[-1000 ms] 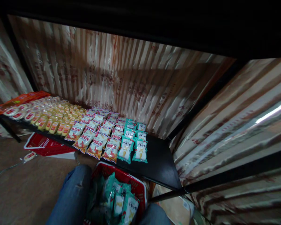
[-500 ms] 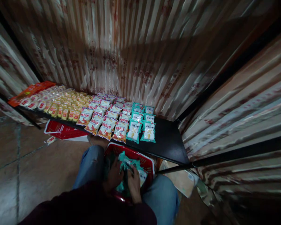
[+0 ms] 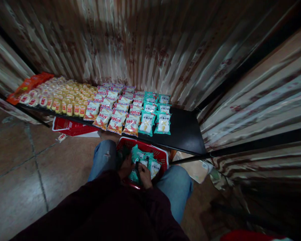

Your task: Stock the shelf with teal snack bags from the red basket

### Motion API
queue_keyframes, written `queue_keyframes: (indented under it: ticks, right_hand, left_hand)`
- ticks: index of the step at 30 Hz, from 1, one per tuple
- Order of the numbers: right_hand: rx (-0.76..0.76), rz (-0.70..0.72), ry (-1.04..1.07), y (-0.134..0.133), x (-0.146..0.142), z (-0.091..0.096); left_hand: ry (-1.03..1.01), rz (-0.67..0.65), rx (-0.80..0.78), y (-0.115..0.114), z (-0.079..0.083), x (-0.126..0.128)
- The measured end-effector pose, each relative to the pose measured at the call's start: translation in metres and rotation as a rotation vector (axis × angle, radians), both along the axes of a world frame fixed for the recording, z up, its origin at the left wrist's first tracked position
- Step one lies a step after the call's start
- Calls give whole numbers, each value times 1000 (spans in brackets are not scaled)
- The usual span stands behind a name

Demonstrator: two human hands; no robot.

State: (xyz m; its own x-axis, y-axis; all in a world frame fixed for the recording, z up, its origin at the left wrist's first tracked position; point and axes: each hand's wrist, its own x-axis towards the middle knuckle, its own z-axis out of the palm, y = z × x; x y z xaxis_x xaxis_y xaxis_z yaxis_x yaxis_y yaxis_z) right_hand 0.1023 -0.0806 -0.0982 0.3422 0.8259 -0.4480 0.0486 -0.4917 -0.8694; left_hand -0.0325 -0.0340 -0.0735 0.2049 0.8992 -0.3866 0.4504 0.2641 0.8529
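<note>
**A:** Where are the person's hands?

**B:** At 6 o'clock, both are inside the red basket (image 3: 163, 157) between the knees. The left hand (image 3: 126, 165) has its fingers buried among the teal packets (image 3: 154, 166), grip impossible to tell. The right hand (image 3: 144, 175) has its fingers closed on one packet.

**A:** And beyond?

**B:** At 12 o'clock is the black shelf (image 3: 185, 132) with shelved teal packs (image 3: 163, 124). Red-and-white packs (image 3: 116, 122) lie at 11, yellow packs (image 3: 65, 100) at 10. A second basket (image 3: 67, 127) sits beneath on the floor.

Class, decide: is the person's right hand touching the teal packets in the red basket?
Touching. The head view shows the right hand pressed onto the teal packets inside the red basket, with no gap between them.
</note>
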Motion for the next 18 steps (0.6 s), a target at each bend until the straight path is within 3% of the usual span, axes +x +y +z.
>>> queue_keyframes:
  ticks: [9,18]
  right_hand:
    - [-107,-112,388,7,-19,0]
    - [-82,-152,280,5,-13,-7]
  left_hand:
    - [32,-118,33,-1,-6,-2]
    - [0,-263,137,-14,0,-4]
